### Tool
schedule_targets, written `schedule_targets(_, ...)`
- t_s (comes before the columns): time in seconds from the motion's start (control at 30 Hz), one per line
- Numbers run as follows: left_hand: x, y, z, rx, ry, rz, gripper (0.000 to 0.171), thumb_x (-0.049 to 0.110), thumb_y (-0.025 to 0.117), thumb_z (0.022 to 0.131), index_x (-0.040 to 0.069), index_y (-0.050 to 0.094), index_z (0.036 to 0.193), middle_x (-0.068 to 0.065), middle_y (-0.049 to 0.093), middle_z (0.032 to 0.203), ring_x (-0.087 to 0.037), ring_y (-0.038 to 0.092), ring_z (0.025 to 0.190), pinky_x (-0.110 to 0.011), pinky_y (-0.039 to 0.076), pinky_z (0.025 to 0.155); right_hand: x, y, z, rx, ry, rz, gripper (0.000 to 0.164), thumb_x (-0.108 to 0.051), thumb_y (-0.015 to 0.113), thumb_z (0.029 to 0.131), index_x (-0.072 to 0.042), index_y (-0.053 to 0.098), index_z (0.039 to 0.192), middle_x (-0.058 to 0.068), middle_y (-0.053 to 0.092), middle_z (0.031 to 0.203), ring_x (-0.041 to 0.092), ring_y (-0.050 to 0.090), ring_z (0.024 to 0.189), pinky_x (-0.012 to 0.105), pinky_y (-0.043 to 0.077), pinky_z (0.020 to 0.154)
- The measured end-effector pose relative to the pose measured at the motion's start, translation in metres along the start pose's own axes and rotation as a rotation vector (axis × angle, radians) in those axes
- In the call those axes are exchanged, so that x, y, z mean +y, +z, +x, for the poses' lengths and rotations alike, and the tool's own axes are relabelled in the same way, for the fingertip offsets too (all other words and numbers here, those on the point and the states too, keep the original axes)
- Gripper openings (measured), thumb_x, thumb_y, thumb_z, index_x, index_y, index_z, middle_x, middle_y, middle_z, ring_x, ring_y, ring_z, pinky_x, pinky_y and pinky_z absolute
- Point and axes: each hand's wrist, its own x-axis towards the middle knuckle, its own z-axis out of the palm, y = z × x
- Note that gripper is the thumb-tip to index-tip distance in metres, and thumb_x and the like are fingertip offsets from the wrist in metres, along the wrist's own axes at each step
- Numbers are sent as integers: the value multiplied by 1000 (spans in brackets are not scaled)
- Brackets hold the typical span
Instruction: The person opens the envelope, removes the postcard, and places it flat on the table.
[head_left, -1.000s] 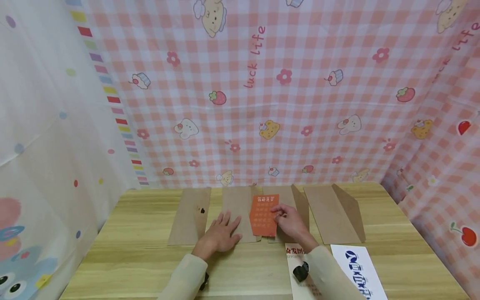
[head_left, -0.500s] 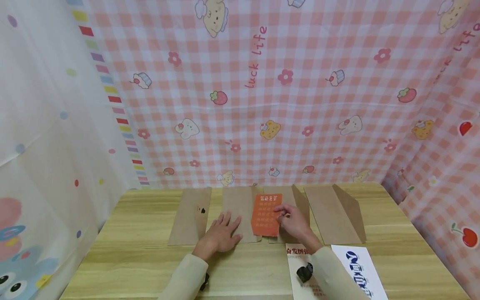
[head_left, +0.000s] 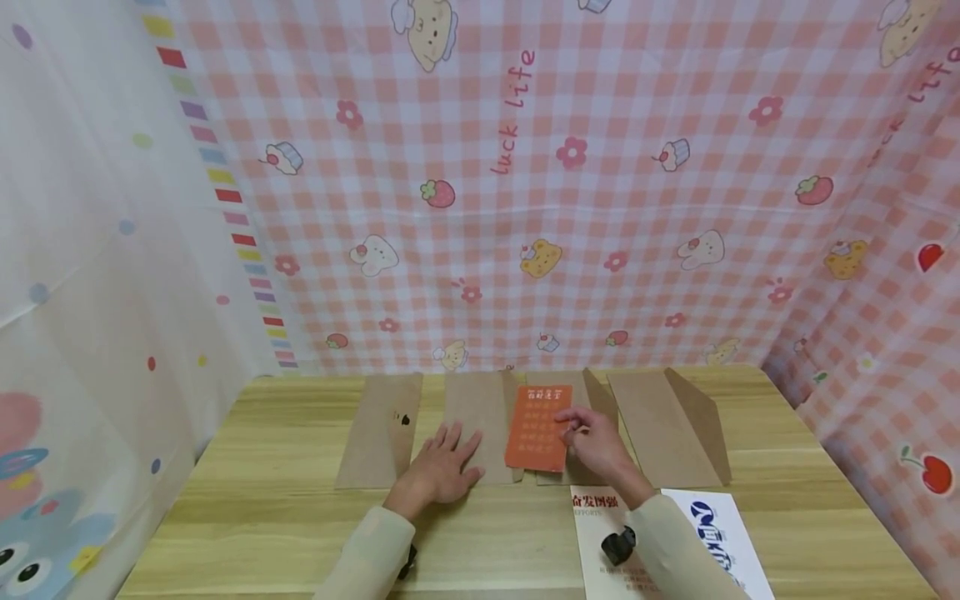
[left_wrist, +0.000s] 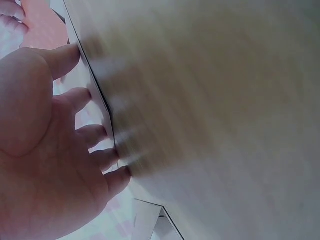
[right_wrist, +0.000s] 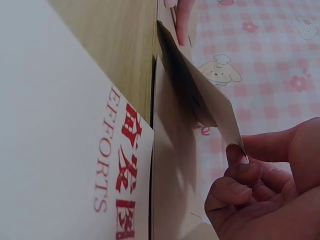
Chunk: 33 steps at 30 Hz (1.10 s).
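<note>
My right hand (head_left: 596,446) pinches an orange card (head_left: 538,429) by its right edge, thumb and forefinger meeting there in the right wrist view. White and pale characters run in lines across the card. Its near end is lifted at a slant over the envelopes in that view. The card overlaps the second brown paper envelope (head_left: 471,400) from the left and the third envelope (head_left: 602,400). My left hand (head_left: 441,473) lies palm down with spread fingers on the second envelope's left part, beside the card.
A first envelope (head_left: 375,433) lies at the left and another envelope (head_left: 652,433) at the right, its flap unfolded. Nearer me, a cream card (head_left: 596,517) with red characters and a white sheet (head_left: 738,533) with blue print lie under my right forearm. A checked cloth (head_left: 480,208) hangs behind the table.
My right hand has shifted a little to the right with the orange card, uncovering more of the second envelope. The left hand has stayed in place.
</note>
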Motion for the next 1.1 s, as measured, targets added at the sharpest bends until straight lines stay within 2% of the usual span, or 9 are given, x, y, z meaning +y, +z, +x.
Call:
schedule_targets(0.3, -2, 2, 2, 1, 1, 20, 60, 42, 44, 104, 16, 31, 157, -18, 17, 164, -41, 13, 151, -56, 18, 119, -3, -7, -4, -2, 3, 0, 22, 3, 61, 89, -3, 68, 108, 6, 57, 89, 19, 53, 81, 26, 44, 63)
schedule_targets(0.57, -2, 3, 5, 15, -5, 89, 52, 33, 40, 107, 18, 33, 156, -17, 21, 163, -39, 16, 150, -55, 21, 118, -3, -8, -10, -17, -17, 47, 20, 4, 64, 88, -1, 69, 106, 6, 58, 87, 17, 54, 80, 26, 45, 63)
schedule_targets(1.1, -1, 6, 6, 11, -12, 92, 52, 33, 39, 107, 19, 32, 157, -17, 20, 163, -39, 15, 151, -56, 20, 118, -6, -15, -23, -101, -8, 101, 23, -2, 70, 88, 0, 69, 111, 11, 62, 91, 15, 57, 79, 29, 45, 63)
